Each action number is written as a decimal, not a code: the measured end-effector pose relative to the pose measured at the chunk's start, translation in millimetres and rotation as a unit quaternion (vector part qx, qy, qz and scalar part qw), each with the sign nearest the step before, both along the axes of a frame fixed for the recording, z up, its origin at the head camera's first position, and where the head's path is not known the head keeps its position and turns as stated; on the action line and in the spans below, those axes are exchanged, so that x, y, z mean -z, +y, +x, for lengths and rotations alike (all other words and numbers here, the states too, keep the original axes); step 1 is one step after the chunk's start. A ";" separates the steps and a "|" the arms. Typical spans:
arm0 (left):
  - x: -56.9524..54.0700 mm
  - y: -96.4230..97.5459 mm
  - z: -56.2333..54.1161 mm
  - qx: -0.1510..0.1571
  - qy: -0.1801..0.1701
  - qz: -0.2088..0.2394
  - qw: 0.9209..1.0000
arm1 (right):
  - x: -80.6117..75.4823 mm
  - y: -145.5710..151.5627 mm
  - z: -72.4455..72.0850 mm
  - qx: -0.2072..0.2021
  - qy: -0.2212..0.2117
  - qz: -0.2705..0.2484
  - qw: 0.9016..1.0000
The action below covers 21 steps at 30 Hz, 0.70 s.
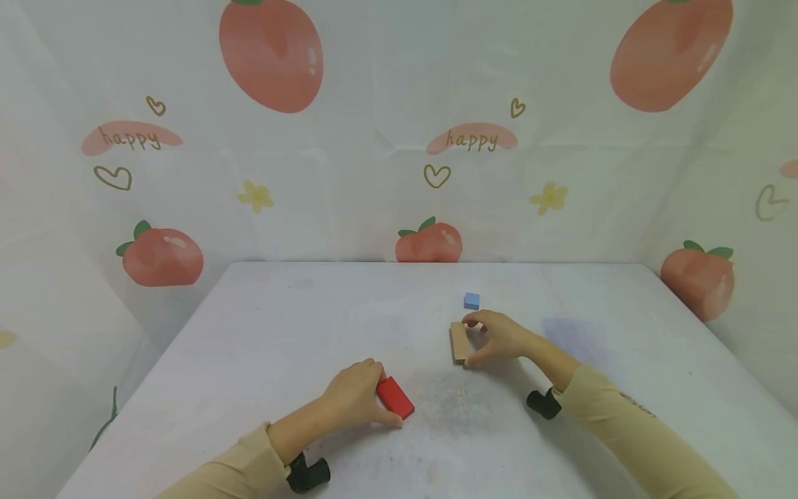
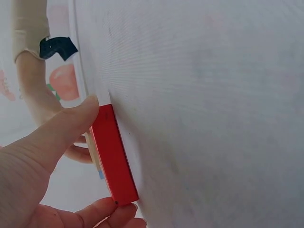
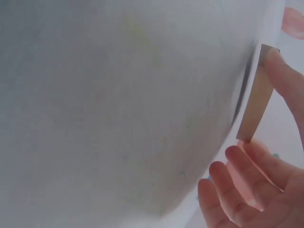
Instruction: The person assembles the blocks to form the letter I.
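Observation:
My left hand (image 1: 350,396) pinches a red rectangular block (image 1: 395,398) end to end. In the left wrist view the thumb meets one short end of the red block (image 2: 114,154) and the fingertips the other. Farther back and to the right, my right hand (image 1: 501,337) holds a tan wooden block (image 1: 459,342) by its two ends. Seen from the right wrist, the thumb presses one end of the wooden block (image 3: 256,97) and the index fingertip touches the opposite end, the other fingers spread apart. A small blue block (image 1: 472,301) lies just beyond the wooden one.
The white table (image 1: 299,312) reaches back to a white curtain (image 1: 361,208) printed with fruit, hearts and flowers. Black wrist mounts (image 1: 308,474) hang below both sleeves. A dark cord (image 1: 106,423) shows at the table's left side.

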State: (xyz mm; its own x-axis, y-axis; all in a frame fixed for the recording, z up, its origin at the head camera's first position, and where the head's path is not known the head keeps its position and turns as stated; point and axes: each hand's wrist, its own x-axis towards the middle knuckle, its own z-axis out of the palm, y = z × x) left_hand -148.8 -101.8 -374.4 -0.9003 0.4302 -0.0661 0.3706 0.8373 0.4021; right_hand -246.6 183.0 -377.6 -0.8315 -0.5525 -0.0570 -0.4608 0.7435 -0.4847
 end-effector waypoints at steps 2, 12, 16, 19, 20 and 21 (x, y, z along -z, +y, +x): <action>0.1 0.2 0.2 0.000 0.001 -0.001 1.000 | 0.6 -1.4 -0.6 0.001 -0.003 0.002 1.000; 2.3 -0.1 -1.0 -0.001 0.001 -0.001 1.000 | 5.5 -3.9 -3.1 -0.006 0.001 0.001 1.000; 3.1 -0.5 -1.6 -0.002 0.004 -0.006 1.000 | 6.3 -1.6 -3.8 -0.012 -0.004 -0.008 1.000; 2.7 -0.4 -1.3 -0.003 0.005 -0.009 1.000 | 6.9 0.9 -4.5 -0.016 -0.011 -0.013 1.000; 2.6 -0.3 -1.2 -0.003 0.006 -0.010 1.000 | 7.0 1.7 -4.7 -0.017 -0.014 -0.014 1.000; 2.3 -0.2 -0.9 -0.003 0.005 -0.011 1.000 | 7.0 2.4 -5.0 -0.018 -0.016 -0.015 1.000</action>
State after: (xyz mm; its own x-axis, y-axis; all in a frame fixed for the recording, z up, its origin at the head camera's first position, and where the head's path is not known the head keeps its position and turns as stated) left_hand -149.8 -102.0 -376.7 -0.9035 0.4235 -0.0655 0.3699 0.8479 0.3798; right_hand -251.6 185.5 -384.6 -0.8087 -0.5845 -0.0661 -0.4715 0.7112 -0.5214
